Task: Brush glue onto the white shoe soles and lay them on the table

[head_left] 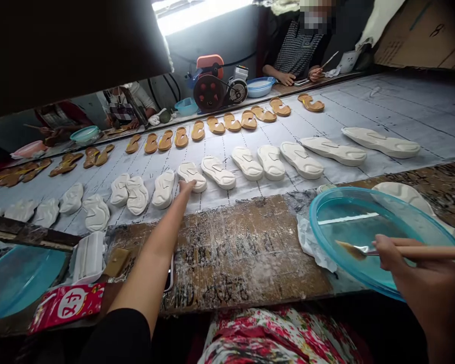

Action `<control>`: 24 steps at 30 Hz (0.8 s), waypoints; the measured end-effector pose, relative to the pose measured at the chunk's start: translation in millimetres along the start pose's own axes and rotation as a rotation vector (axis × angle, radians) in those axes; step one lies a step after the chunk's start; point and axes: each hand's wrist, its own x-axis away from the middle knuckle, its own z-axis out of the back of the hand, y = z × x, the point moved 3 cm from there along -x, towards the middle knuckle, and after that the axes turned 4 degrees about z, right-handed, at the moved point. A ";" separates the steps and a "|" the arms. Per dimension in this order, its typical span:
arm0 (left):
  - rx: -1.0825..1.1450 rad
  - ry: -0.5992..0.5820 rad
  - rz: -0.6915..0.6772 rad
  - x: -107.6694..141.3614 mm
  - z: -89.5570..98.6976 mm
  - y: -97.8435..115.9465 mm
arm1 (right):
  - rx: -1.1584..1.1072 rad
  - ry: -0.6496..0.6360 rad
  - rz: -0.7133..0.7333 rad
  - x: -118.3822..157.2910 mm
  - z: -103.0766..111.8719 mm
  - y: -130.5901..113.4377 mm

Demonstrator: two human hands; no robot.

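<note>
White sole [190,173] against left fingertips [193,183]

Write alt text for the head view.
The right hand holds a brush over a turquoise basin, while the left hand touches a white sole in a long row; behind it runs a row of brown soles, with other people beyond.

15+ white soles [271,163], 11+ tan soles [198,131] (far-left ones overlap, can't count), 5 blue basins [311,215], 1 pink basin [29,149], 1 red packet [68,307].
</note>
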 end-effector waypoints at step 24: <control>0.210 -1.143 0.536 283.0 -0.5 -40.7 | -0.810 0.049 0.514 18.5 18.9 -106.7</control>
